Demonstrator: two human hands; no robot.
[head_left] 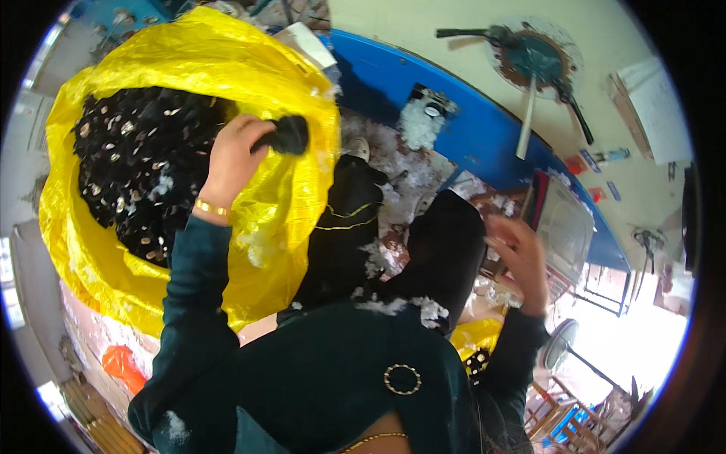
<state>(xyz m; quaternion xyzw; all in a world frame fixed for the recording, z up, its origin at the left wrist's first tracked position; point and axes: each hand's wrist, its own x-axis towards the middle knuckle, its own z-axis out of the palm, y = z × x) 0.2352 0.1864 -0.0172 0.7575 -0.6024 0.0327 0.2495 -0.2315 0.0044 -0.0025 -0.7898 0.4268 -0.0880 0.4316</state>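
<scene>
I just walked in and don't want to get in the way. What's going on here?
A seated person has a large yellow bag on their left, with a heap of small black pieces in it. Their left hand is over the bag, gripping a soft black piece. The right hand is loosely open beside the right knee, nothing visible in it. White fluff lies on their clothes.

It looks like a workshop on my feed: I see a big yellow sack (283, 227) of small black pieces (147, 170), scattered white fluff (422, 127) and a black-handled tool (535, 57) on a pale worktop (401, 19).
</scene>
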